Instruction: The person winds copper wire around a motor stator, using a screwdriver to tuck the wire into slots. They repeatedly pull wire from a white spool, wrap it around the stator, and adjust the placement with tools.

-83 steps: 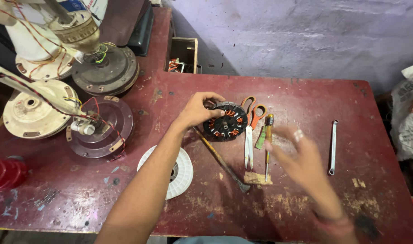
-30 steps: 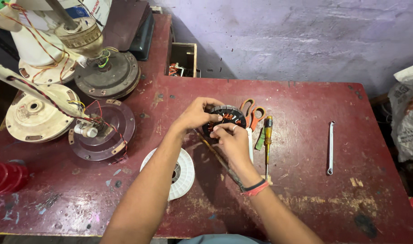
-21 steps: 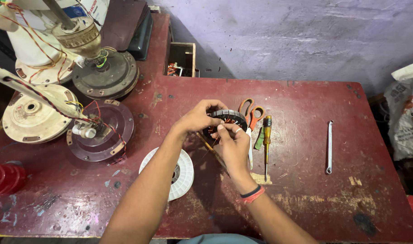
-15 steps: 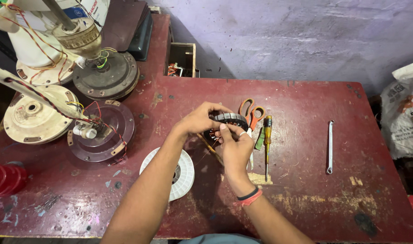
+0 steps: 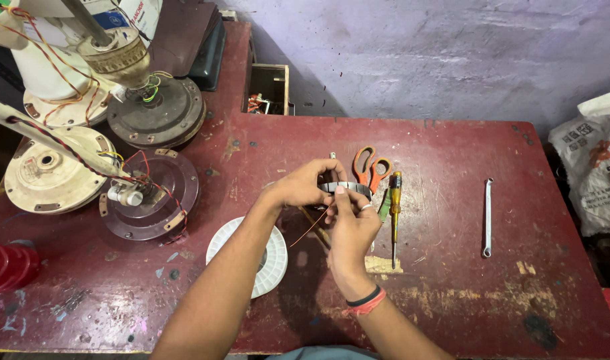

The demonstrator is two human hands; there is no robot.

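Fan housings, far left: four round shells, one maroon (image 5: pixel 148 195), by a white spool (image 5: pixel 268 253).
Left hand (image 5: pixel 303 187): raised mid-table, fingers clenched on the motor ring (image 5: pixel 345 187).
Right hand (image 5: pixel 350 230): below it, fingertips pinching the ring's near edge.
Tools, right: one pair of scissors (image 5: pixel 367 168), one screwdriver (image 5: pixel 395 207), one spanner (image 5: pixel 487 217).

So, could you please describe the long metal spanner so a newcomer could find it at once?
On the worn red table, look right of both hands, past the orange-handled scissors and yellow-handled screwdriver. The slim silver spanner lies alone, pointing away from the person.
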